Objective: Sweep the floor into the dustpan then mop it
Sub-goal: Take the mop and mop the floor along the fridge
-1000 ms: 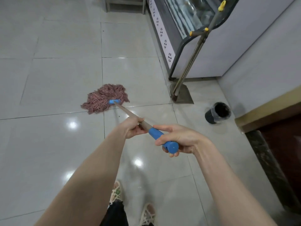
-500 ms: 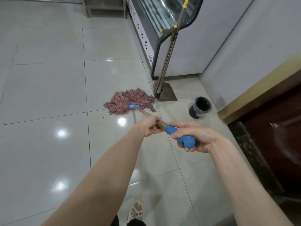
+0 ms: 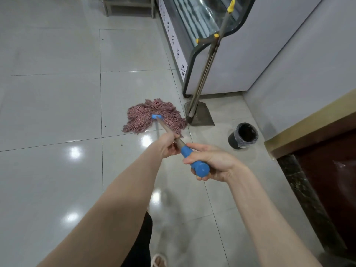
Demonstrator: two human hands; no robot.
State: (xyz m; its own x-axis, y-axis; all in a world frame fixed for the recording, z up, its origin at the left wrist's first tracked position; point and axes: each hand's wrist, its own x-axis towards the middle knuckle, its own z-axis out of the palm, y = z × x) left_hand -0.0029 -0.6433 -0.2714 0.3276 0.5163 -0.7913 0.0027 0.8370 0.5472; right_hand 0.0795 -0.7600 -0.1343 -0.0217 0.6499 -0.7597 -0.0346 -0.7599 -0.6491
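Right hand is curled round the blue end grip of the mop handle. Left hand is clamped on the bare shaft just ahead of it. Count: two hands, one mop.

Mop head, pink strands, lies spread flat on the tiled floor, ahead of both hands. Its right edge sits just beside one grey dustpan; whether they touch cannot be told.

Two metal poles rise side by side from the dustpan and lean on the glass display case. One small black bin, lined, stands right of the dustpan, apart from it. One shoe tip shows at the lower edge.
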